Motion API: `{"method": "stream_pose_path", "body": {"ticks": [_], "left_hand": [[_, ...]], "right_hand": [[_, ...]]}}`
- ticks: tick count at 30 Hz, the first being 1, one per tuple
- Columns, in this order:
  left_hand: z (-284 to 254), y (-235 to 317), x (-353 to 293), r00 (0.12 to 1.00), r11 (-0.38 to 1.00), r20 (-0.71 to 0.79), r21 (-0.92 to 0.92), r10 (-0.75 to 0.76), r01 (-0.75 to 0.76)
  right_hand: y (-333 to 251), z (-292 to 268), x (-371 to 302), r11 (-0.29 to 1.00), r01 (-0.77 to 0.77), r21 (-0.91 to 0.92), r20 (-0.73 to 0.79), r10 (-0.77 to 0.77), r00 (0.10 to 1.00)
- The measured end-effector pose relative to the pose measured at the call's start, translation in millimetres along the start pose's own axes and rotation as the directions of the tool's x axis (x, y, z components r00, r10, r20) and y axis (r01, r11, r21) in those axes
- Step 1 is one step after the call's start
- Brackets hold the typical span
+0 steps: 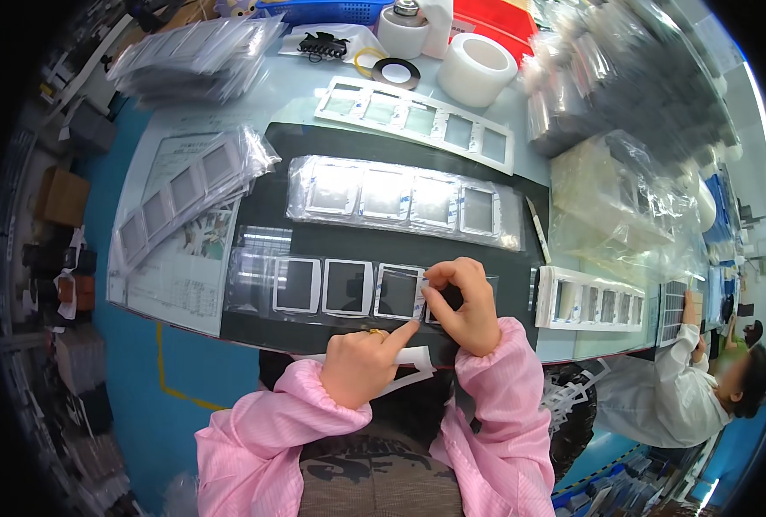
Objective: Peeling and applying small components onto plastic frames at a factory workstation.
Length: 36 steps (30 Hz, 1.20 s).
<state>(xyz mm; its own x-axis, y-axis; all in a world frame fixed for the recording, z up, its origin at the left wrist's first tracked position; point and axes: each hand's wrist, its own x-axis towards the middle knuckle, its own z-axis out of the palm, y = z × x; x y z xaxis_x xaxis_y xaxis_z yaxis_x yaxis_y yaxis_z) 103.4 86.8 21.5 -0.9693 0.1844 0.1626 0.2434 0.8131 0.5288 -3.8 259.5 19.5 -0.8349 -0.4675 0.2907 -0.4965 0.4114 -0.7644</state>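
A clear plastic strip (254, 296) with several white-edged rectangular windows lies along the near edge of the dark mat. My left hand (357, 364) rests at its near side, index finger stretched out to the lower corner of the third white frame (400, 292), the other fingers curled under. Thumb and index finger of my right hand (469, 303) are pinched together at that frame's right border; what is between them is too small to make out. A white paper-like strip (415, 356) shows below my left hand, over my lap.
Beyond lies a stack of bagged window strips (404, 200), then a white frame strip (415, 121). More strips lie left (184, 191); a white frame stack (590, 299) sits right. A pen-like tool (538, 229), tape roll (478, 69) and plastic bags (611, 202) surround them. A co-worker (672, 388) is at right.
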Motion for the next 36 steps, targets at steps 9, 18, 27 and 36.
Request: {"method": "stream_pose_path", "body": {"ticks": [9,18,27,36], "left_hand": [[2,1,-3,0.999,1.0,-0.019,0.018,0.026,-0.025],[-29,-6,4,0.973,0.978,-0.094,-0.045,-0.209,0.205],[-22,-14,12,0.973,0.974,-0.041,0.01,-0.227,0.227],[-20,-20,15,0.973,0.973,-0.03,0.008,-0.23,0.23]], "right_hand": [[1,4,3,0.999,-0.019,-0.026,-0.072,0.018,0.997],[-2,6,7,0.989,0.03,-0.144,-0.075,-0.041,0.996],[-2,5,8,0.983,0.027,-0.179,-0.066,-0.039,0.997],[-1,7,9,0.979,0.049,-0.2,-0.068,-0.064,0.996]]}}
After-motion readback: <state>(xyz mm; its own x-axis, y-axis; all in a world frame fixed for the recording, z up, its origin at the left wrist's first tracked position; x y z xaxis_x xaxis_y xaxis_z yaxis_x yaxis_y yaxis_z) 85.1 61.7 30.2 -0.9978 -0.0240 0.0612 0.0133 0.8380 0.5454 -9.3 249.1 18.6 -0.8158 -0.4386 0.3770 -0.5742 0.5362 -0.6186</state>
